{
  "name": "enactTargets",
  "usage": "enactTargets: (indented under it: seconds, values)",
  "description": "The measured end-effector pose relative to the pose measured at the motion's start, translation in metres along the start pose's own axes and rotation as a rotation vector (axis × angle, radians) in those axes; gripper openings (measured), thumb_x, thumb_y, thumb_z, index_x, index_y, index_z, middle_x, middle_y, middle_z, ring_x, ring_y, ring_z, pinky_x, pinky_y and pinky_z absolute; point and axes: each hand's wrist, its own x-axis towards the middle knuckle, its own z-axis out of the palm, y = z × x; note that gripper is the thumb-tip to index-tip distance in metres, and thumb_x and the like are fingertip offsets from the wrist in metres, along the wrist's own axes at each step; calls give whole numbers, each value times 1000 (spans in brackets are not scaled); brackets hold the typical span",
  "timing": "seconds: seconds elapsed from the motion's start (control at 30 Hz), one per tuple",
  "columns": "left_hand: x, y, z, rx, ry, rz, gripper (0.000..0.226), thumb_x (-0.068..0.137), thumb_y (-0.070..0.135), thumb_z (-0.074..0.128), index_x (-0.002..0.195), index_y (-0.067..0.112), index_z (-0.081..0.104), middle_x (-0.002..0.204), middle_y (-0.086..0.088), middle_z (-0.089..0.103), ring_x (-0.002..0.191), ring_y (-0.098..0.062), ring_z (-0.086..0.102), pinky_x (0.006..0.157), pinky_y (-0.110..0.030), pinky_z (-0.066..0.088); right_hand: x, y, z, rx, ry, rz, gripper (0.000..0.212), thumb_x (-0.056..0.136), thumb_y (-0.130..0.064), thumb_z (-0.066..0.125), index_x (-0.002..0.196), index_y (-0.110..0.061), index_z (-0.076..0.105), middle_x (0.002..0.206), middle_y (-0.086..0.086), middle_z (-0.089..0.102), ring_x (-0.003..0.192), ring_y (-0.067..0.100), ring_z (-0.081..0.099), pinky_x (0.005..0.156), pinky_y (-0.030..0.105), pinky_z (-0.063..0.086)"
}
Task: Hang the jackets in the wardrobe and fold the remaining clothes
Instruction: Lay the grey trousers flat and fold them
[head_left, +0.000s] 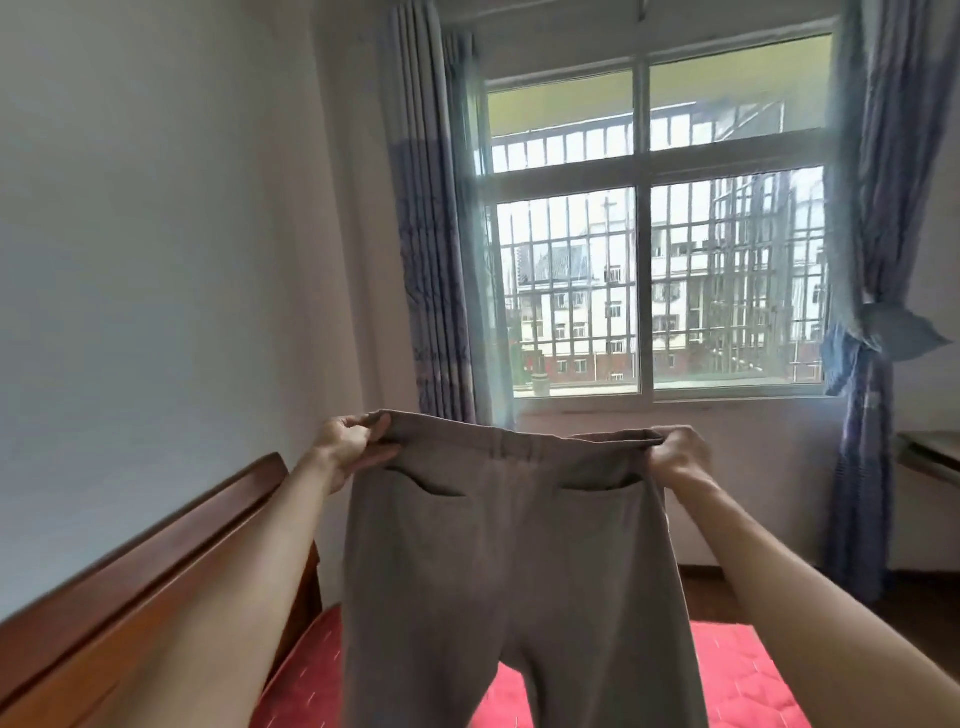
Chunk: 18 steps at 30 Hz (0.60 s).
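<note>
Both bare forearms reach forward and up from the lower corners, elbows apart, wrists raised. Left hand pinches one end of the waistband of the grey-brown trousers, its fingers curled over the top edge and the thumb underneath. Right hand grasps the other end with clenched fingers bunching the cloth. Held taut between the hands, the trousers hang upright in the air, pockets facing the camera, legs dropping over the red mattress. To the left runs a wooden headboard, and a barred window with blue curtains stands ahead.
</note>
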Motion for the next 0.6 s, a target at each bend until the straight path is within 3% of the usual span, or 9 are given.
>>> enactTargets:
  seconds: [0.07, 0.13, 0.23, 0.33, 0.43, 0.5, 0.6]
  values:
    - [16, 27, 3, -85, -8, 138, 25, 97, 4, 59, 120, -4, 56, 96, -19, 64, 53, -14, 71, 66, -28, 60, 20, -33, 0, 30, 70, -68, 25, 85, -4, 60, 99, -13, 78, 99, 18, 74, 102, 35, 66, 83, 32, 49]
    - [28, 60, 2, -161, -15, 276, 22, 98, 7, 59, 118, -1, 56, 95, -13, 65, 63, -13, 72, 71, -25, 60, 43, -66, -7, 105, 158, -152, 29, 83, -2, 61, 107, -9, 76, 99, 19, 74, 101, 35, 66, 85, 33, 50]
    - [36, 97, -8, -210, -17, 396, 9, 98, 10, 60, 103, 5, 64, 105, -12, 68, 90, -20, 71, 80, -24, 60, 63, -105, -19, 178, 230, -240, 31, 80, 1, 61, 107, -7, 75, 98, 19, 74, 97, 32, 67, 85, 37, 54]
    - [29, 115, -25, -214, -5, 474, 5, 97, 12, 62, 96, 10, 67, 103, -10, 71, 97, -22, 71, 88, -28, 59, 65, -131, -26, 199, 248, -295, 28, 80, 1, 61, 101, -7, 76, 92, 19, 74, 89, 31, 67, 73, 35, 52]
    - [17, 114, -50, -198, 7, 491, 8, 96, 11, 63, 99, 6, 67, 108, -14, 70, 103, -25, 70, 95, -32, 56, 52, -135, -22, 180, 216, -343, 20, 79, -3, 63, 95, -7, 75, 83, 15, 72, 83, 30, 66, 62, 29, 45]
    - [8, 103, -69, -148, -18, 472, 24, 96, 14, 64, 112, -5, 65, 120, -21, 67, 113, -30, 67, 101, -37, 54, 30, -125, -15, 193, 179, -359, 18, 79, -3, 65, 92, -10, 75, 78, 11, 70, 76, 24, 61, 57, 27, 41]
    - [-20, 69, -94, -51, -42, 384, 39, 95, 17, 66, 124, -9, 61, 126, -25, 65, 117, -34, 65, 103, -41, 52, -14, -91, 1, 221, 112, -375, 27, 79, 3, 58, 92, -12, 76, 78, 11, 69, 74, 20, 56, 59, 26, 40]
